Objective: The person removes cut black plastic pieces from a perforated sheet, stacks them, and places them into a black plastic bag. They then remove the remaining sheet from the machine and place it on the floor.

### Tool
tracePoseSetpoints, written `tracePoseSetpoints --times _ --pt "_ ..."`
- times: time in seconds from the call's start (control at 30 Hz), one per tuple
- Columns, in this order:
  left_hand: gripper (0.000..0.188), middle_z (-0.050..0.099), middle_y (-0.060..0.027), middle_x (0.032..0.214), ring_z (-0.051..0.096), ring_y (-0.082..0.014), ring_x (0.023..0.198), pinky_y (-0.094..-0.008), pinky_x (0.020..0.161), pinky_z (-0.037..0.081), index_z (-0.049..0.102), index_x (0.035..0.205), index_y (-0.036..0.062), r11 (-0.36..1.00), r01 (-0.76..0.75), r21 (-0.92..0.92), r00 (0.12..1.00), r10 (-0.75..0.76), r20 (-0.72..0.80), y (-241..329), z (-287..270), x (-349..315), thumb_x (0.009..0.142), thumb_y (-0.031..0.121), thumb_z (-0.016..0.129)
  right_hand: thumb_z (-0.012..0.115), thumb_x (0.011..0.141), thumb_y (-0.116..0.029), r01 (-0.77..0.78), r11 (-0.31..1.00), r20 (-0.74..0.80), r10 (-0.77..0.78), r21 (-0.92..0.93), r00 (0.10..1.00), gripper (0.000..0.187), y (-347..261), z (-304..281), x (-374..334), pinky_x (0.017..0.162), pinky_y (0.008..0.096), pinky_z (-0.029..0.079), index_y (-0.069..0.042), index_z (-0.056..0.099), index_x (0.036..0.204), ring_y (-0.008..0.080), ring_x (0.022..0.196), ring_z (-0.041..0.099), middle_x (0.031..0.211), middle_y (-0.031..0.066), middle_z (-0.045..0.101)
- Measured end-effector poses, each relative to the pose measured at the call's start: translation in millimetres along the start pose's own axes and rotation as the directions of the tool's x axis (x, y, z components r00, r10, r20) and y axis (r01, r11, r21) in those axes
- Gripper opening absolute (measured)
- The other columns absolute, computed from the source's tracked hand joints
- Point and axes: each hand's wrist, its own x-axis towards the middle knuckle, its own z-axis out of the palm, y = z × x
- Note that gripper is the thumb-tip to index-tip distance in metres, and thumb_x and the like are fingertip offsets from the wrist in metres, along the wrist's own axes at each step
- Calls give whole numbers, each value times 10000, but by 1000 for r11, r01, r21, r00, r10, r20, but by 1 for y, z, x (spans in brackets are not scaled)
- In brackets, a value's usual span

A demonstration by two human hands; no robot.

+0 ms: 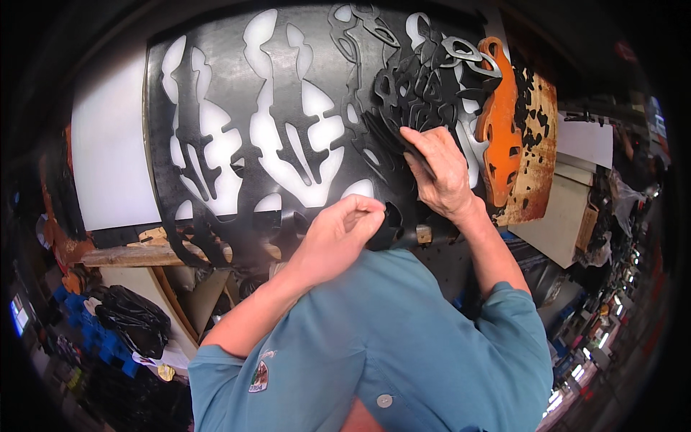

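A large black rubber-like sheet (223, 68), cut through with curved openings that show white beneath, lies across the work table in front of me. A loose pile of thin black cut-out pieces (414, 90) rests on its right part. At the near right edge of this pile, my right hand (443, 173) has its fingers and thumb closed on a dark cut-out piece. Lower and to the left, my left hand (338, 234) is held over the sheet's near edge with fingertips pinched together. Whatever may be between those fingertips is too small or hidden to name.
An orange curved template (498, 122) stands right of the pile, beside a worn wooden board (536, 144) with black scraps. A white panel (111, 144) lies at the left. Below the table's left edge are a black plastic bag (133, 320) and blue crates (79, 317).
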Motion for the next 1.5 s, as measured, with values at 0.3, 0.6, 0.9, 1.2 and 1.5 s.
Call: tracePoseSetpoints --times 0.3,0.6,0.9,1.2,1.5 --pt "349 650 -78 1313 616 -150 1221 -333 1067 489 594 1392 29 965 -64 -253 997 51 -55 -8 5 3 1114 235 546 790 753 119 6 999 -7 -5 42 1000 580 5 -5 -6 738 398 517 8 650 1305 318 823 608 941 125 671" --pt "296 604 -102 1408 573 -175 1226 -347 1090 436 599 1259 37 790 -97 -605 975 198 102 -17 3 22 1133 276 478 818 773 44 -10 997 56 6 76 998 600 7 -9 -7 776 404 523 13 627 1342 318 860 618 999 125 691" --pt "230 615 -102 1415 539 -65 896 -252 825 446 602 1175 44 724 -60 -687 978 180 104 -7 10 34 1129 221 462 885 762 -82 39 994 139 -52 101 989 690 4 -17 -4 765 399 503 14 591 1379 318 844 606 966 111 675" --pt "248 749 -148 894 765 -234 813 -343 713 607 656 1156 -46 836 -365 411 884 450 -130 29 -3 4 990 126 722 734 1013 -132 -529 420 110 698 738 707 312 -18 -41 11 871 249 542 6 706 1292 93 941 667 1093 37 744" --pt "370 612 -117 747 636 -287 642 -381 593 529 538 974 6 478 -672 565 575 818 -8 66 14 62 922 240 821 657 1055 -108 -375 162 201 619 913 759 281 -36 -31 39 954 321 570 18 681 1304 159 1058 706 1189 106 747"
